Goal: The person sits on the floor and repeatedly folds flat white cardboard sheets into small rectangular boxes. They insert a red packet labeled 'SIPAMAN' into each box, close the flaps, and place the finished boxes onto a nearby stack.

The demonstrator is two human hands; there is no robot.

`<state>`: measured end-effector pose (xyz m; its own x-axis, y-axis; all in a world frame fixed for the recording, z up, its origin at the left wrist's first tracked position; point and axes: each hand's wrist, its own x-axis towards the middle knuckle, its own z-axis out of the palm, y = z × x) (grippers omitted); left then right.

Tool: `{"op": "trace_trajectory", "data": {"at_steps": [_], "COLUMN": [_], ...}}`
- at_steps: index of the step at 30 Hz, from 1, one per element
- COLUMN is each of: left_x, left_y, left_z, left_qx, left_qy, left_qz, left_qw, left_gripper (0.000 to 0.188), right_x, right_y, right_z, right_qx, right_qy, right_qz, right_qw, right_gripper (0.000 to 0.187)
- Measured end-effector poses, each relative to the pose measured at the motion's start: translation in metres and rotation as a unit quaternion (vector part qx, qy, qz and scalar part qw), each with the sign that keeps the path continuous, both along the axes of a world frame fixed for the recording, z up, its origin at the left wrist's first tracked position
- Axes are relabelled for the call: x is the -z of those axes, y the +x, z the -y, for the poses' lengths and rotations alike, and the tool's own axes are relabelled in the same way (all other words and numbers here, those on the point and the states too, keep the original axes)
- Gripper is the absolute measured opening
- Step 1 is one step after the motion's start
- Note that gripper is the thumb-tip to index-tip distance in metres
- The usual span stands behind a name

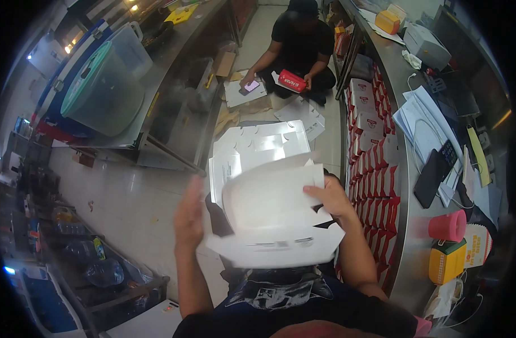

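Observation:
A partly folded white cardboard box blank [269,205] with tabs and slots along its edges lies over my lap. Its near panel [280,248] bears small dark print and is smeared by motion. My right hand [332,197] grips the right edge, thumb on top and fingers hidden underneath. Off the left edge, apart from the cardboard, my left hand [189,217] is raised with its fingers stretched out, somewhat blurred. Beyond the held blank lie more flat white box blanks [258,138], with cut slots showing.
A person [300,39] sits on the floor ahead, with a red box [291,81] and a phone [250,85]. Red-and-white folded boxes [373,180] are stacked under the right steel counter, which carries papers, a black phone [427,186] and a pink cup [446,226]. Left stands a see-through tub [105,96].

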<state>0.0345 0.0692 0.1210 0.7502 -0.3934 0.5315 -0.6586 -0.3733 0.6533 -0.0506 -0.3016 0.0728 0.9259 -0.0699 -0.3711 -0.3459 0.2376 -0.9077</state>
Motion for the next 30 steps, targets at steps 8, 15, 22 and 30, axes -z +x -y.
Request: {"op": "trace_trajectory", "data": {"at_steps": [8, 15, 22, 30], "left_x": [0.002, -0.007, -0.025, -0.011], "left_y": [-0.033, -0.028, -0.033, -0.037], "left_z": [0.062, 0.080, 0.080, 0.081], "left_qx": [0.122, -0.079, 0.007, 0.064], "left_qy": [-0.262, -0.466, -0.596, -0.558], "left_qz": [-0.350, -0.342, -0.387, -0.269], "left_qw": [0.891, 0.812, 0.703, 0.782], "left_gripper": [0.055, 0.041, 0.037, 0.026], "right_x": [-0.080, -0.079, -0.071, -0.063], "right_y": [0.027, 0.023, 0.023, 0.019], "right_z": [-0.100, -0.124, -0.115, -0.137], "right_qx": [0.049, -0.103, -0.115, 0.085], "right_qy": [-0.377, -0.348, -0.377, 0.135], "right_qz": [0.309, 0.506, 0.554, 0.447], "right_qw": [0.872, 0.783, 0.733, 0.880], "right_gripper": [0.019, 0.030, 0.059, 0.091]}}
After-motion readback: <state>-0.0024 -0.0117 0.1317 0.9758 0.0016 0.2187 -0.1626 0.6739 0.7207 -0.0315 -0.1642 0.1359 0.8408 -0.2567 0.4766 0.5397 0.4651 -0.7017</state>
